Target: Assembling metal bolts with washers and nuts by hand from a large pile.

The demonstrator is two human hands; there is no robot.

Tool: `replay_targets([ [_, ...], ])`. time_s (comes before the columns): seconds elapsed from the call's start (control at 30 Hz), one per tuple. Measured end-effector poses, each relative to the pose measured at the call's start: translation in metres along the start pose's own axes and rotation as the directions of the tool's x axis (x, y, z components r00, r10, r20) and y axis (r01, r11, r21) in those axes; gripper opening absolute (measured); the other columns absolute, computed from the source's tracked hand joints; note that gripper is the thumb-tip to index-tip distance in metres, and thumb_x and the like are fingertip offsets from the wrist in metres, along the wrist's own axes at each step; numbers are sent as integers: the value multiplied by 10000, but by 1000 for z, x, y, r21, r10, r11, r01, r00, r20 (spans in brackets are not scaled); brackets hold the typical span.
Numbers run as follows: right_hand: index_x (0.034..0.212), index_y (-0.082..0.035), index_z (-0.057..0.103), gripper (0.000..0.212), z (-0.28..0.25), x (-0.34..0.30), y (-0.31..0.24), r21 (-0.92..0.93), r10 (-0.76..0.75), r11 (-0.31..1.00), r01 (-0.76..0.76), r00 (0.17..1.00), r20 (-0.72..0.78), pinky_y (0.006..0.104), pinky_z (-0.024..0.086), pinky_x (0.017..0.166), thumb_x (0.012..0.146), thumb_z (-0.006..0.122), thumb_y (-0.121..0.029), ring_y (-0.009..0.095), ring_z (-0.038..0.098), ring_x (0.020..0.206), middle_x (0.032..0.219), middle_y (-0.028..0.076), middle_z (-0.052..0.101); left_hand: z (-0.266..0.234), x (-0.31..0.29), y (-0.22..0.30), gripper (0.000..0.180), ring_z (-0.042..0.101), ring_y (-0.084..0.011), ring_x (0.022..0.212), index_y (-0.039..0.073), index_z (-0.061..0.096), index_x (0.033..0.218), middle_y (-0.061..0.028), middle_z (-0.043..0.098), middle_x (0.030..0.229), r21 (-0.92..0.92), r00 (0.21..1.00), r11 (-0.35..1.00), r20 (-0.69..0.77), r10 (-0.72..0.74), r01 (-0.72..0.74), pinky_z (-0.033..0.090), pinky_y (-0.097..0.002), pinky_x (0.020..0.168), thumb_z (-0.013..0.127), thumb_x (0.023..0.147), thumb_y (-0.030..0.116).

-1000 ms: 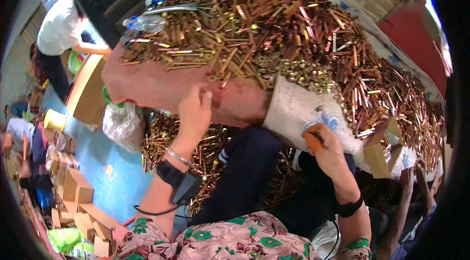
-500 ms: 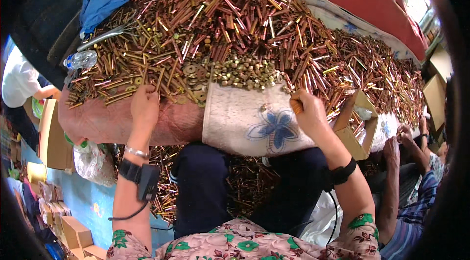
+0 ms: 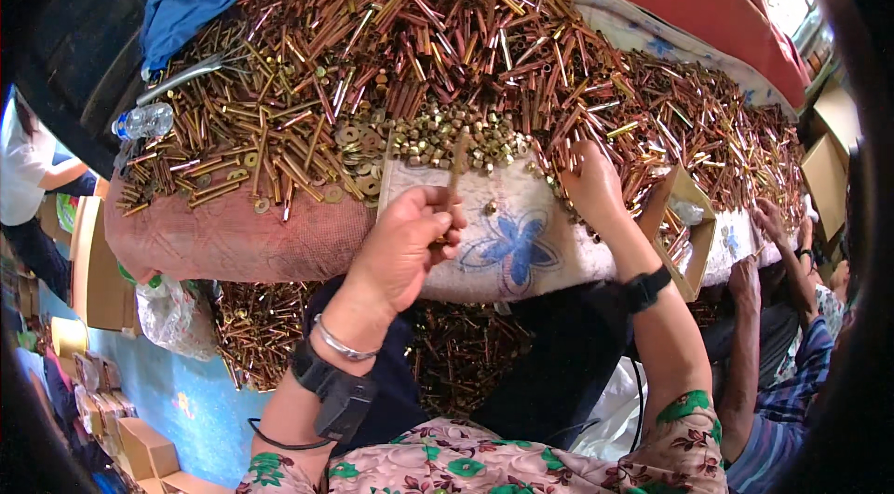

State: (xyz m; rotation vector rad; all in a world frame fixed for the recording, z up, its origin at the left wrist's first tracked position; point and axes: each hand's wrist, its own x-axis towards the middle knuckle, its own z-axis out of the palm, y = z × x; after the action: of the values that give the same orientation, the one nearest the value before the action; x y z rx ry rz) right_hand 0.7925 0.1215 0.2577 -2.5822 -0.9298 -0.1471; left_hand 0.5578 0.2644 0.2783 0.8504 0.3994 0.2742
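Note:
My left hand (image 3: 405,238) is raised over the front edge of the white cloth (image 3: 549,261), its fingers closed round a thin brass-coloured bolt (image 3: 458,162) that points upward. My right hand (image 3: 596,185) is at the near edge of a heap of coppery metal tubes (image 3: 559,75). Its fingers are bent together there, and what they grip, if anything, cannot be made out. Between the hands lies a pile of brass-coloured hex nuts (image 3: 438,133), with one loose nut (image 3: 491,208) nearer me. Flat washers (image 3: 357,142) and long bolts (image 3: 298,168) lie to the left.
An open cardboard box (image 3: 689,233) stands right of my right hand. At the back left are a plastic bottle (image 3: 144,121), a silvery tool with wire prongs (image 3: 191,75) and a blue garment (image 3: 205,5). A co-worker's hands (image 3: 756,252) are at the right; another person sits far left.
My left hand has come from the bolts at the left toward the middle, lifting a bolt upright. My right hand has moved slightly up into the tubes.

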Motion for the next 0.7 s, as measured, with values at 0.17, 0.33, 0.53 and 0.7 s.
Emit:
replay_targets([
  [0.17, 1120, -85, 539, 327, -12, -30, -36, 660, -48, 741, -123, 971, 236, 267, 426, 599, 804, 532, -4, 129, 520, 647, 729, 47, 568, -5, 18, -15, 223, 438, -71, 639, -15, 489, 1080, -33, 510, 813, -25, 1000, 1000, 17, 15, -15, 375, -195, 560, 456, 863, 26],
  [0.33, 1088, -17, 569, 228, -15, -33, -55, 853, -91, 179, -491, 855, 511, 248, 458, 646, 873, 492, -21, 113, 530, 717, 805, 26, 559, -6, 29, -20, 189, 399, -61, 614, -8, 494, 1050, -14, 478, 771, -76, 999, 996, -1, 47, -47, 360, -195, 545, 464, 868, 37],
  [0.53, 1129, -1, 527, 266, 2, -30, -66, 937, -148, 185, -298, 934, 326, 229, 447, 609, 865, 523, -25, 117, 532, 679, 788, 55, 559, -9, 30, -23, 146, 350, -57, 585, 3, 496, 1005, -3, 457, 739, -55, 999, 997, -7, 44, -45, 324, -193, 516, 488, 888, 91],
  [0.7, 1036, -47, 560, 180, 12, -24, -58, 966, -66, 36, -257, 964, 259, 206, 381, 554, 881, 556, -138, 64, 480, 631, 838, 7, 570, -7, 30, -24, 151, 346, -57, 565, 10, 496, 1007, -6, 463, 729, -48, 998, 998, -50, 25, -28, 315, -190, 505, 487, 895, 110],
])
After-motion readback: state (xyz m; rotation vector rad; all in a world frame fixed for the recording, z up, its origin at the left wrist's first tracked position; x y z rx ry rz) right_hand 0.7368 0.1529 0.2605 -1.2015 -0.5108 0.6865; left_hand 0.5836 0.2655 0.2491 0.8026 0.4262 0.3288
